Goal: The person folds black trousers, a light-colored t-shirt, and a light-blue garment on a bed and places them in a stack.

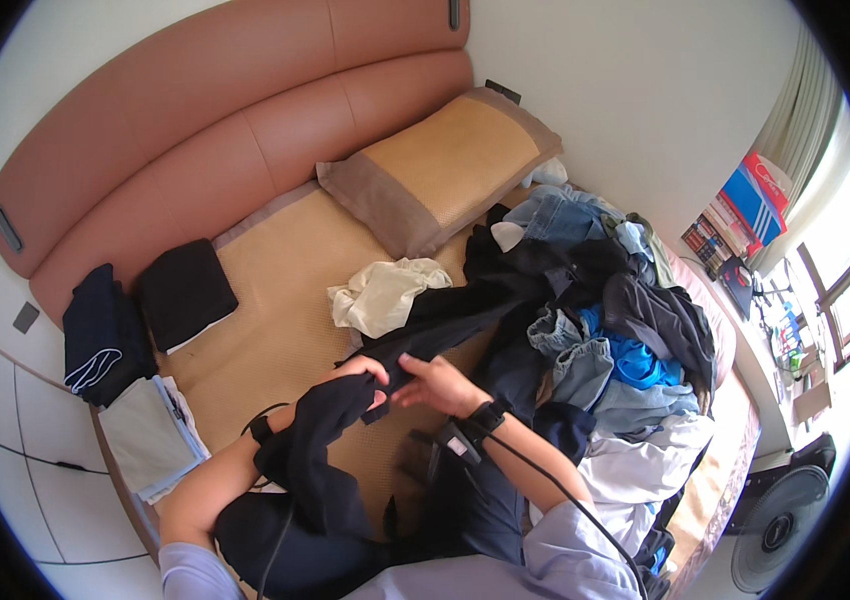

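A long black garment (320,440) hangs over my left forearm and lap. Part of it also runs from my hands toward the clothes pile on the right. My left hand (360,372) is closed on this cloth, and some fingers are hidden under it. Just to its right is my right hand (442,386), thumb and fingers apart beside the cloth; I cannot see it gripping anything. Beyond my hands, a crumpled cream-white garment (385,297) lies on the tan bed mat (280,275).
A large heap of jeans, dark and white clothes (595,330) covers the bed's right side. Folded dark clothes (185,290) and folded light clothes (150,435) sit at the left edge. A pillow (450,165) rests near the brown headboard (245,100). A fan (780,530) stands lower right.
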`<state>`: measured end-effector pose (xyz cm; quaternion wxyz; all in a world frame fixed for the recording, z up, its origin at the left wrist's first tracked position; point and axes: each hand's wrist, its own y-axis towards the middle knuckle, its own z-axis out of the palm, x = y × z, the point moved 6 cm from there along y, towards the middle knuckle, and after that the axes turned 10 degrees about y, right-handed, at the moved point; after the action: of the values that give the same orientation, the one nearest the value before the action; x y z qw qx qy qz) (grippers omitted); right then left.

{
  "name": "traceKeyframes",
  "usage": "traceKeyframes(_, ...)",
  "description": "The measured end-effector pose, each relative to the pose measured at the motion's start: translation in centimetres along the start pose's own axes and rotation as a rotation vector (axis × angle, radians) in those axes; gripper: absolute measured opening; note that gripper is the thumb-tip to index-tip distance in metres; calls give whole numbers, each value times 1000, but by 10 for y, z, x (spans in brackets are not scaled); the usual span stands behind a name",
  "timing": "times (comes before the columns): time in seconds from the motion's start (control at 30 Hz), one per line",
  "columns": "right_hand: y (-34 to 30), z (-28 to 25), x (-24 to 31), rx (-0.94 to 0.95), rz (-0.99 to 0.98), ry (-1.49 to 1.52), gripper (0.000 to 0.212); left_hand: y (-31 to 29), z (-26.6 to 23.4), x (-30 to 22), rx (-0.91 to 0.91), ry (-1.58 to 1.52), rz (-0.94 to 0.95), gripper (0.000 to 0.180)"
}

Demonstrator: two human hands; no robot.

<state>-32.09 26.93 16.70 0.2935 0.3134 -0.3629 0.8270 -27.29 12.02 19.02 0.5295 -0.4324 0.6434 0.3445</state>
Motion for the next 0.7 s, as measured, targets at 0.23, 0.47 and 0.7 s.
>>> traceKeyframes(0.23,-169,-156,228,-1076,-774,-545,34,-14,-39,2,-238,6,-91,54)
traceKeyframes(0.47,-383,-433,158,-965,-1201,22,17,5,-17,-17,-120,-76,-84,51)
traceKeyframes(0.7,-229,-305,23,-1507,-859,-113,38,2,-10,-20,-70,-21,-105,43)
